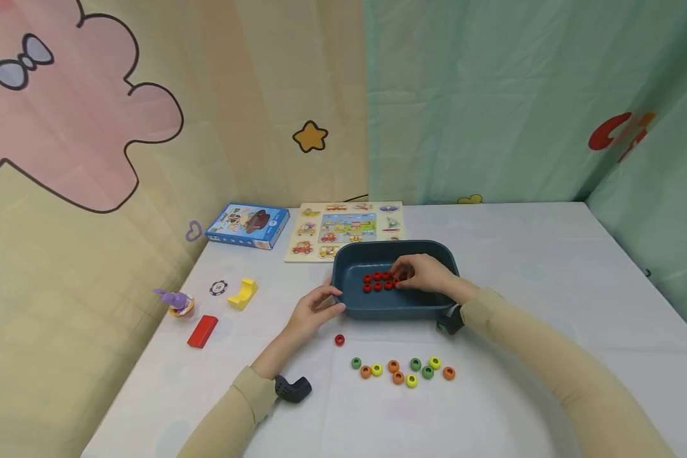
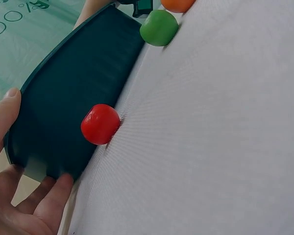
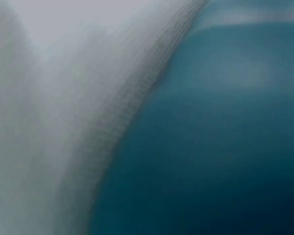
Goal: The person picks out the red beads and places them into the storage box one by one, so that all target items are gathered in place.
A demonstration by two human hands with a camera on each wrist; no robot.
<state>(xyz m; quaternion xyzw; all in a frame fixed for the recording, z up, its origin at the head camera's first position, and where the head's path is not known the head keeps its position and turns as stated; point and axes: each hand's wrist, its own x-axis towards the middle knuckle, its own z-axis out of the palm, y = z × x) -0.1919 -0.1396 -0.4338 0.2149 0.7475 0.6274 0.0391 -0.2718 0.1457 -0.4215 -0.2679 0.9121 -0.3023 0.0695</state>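
Observation:
A dark blue, deep rectangular tray [image 1: 389, 314] stands on the table, with several red beads [image 1: 367, 288] lined up in two rows inside. My left hand [image 1: 312, 310] holds the tray's near left corner; the left wrist view shows the thumb at its rim and the fingers against the end wall. Inside the tray, my right hand [image 1: 425, 273] pinches a red bead at the right end of the rows, partly hidden by the fingers. One loose red bead [image 2: 100, 125] lies just in front of the tray. The right wrist view is blurred, showing mostly tray wall.
Green, orange and yellow beads [image 1: 397, 378] lie scattered nearer to me. Behind the tray are a wooden picture puzzle [image 1: 298, 251] and a blue box [image 1: 246, 226]. To the left sit a yellow block [image 1: 243, 295], a red block [image 1: 203, 331], a poker chip and a purple figurine [image 1: 175, 301].

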